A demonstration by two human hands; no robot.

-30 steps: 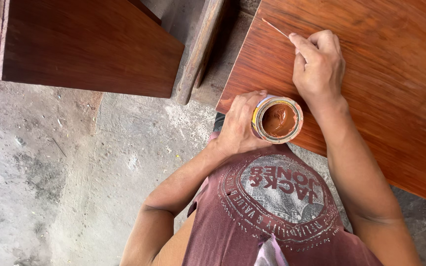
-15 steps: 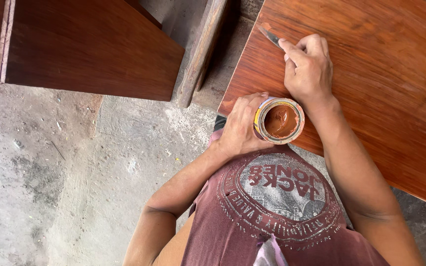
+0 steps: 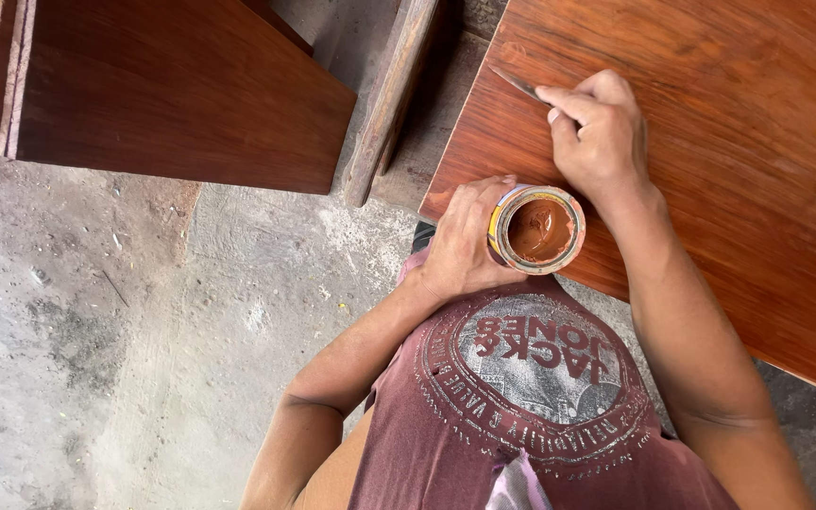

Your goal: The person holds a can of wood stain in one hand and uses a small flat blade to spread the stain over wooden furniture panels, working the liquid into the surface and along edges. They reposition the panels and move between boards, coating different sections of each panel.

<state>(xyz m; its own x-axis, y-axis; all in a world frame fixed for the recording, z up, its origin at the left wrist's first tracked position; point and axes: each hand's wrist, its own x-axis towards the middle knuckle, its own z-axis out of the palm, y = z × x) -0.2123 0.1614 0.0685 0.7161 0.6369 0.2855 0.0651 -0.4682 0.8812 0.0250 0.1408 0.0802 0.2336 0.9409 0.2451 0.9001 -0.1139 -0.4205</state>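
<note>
The reddish wooden board (image 3: 710,123) fills the upper right, its near edge running slantwise from beside the tin down to the right border, its left edge climbing toward the top of the frame. Left of that edge lies a dark gap with a grey wooden post (image 3: 391,104) leaning through it, and beyond the post stands a second brown panel (image 3: 181,94) with stacked board edges at the far left. Below all this the concrete floor (image 3: 96,331) spreads wide to the left.

The left hand (image 3: 465,241) is closed around the side of a small open tin (image 3: 537,229) of brown paste, holding it at the board's near corner, just above the person's maroon shirt (image 3: 531,397). The right hand (image 3: 602,137) rests on the board just beyond the tin, fingers pinched on a thin metal blade (image 3: 518,85) whose tip points toward the board's left edge. The two hands are near each other but not touching.
</note>
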